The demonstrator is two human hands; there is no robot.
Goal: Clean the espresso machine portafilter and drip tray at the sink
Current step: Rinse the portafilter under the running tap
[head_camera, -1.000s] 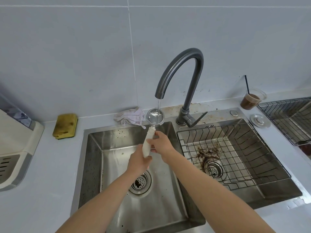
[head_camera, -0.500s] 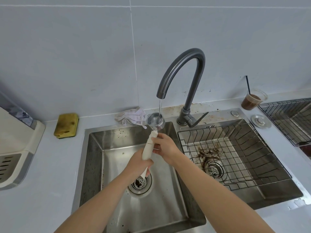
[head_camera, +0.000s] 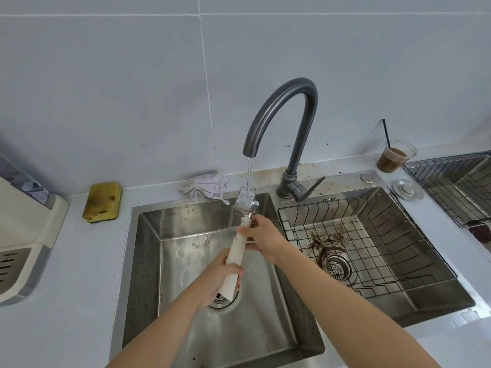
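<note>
Portafilter under the running faucet, over the left basin of the sink; both hands on its handle.
Metal head up and tilted, right in the water stream; white handle slants down toward the person; left hand wrapped round the lower handle, above the drain; right hand grips the upper handle just below the head; right basin holds a wire basket, brown coffee grounds around its drain; on the counter: white cloth behind the left basin, yellow sponge further left, cream machine at the left edge, cup of brown drink with black straw and a metal plug right of the faucet.
</note>
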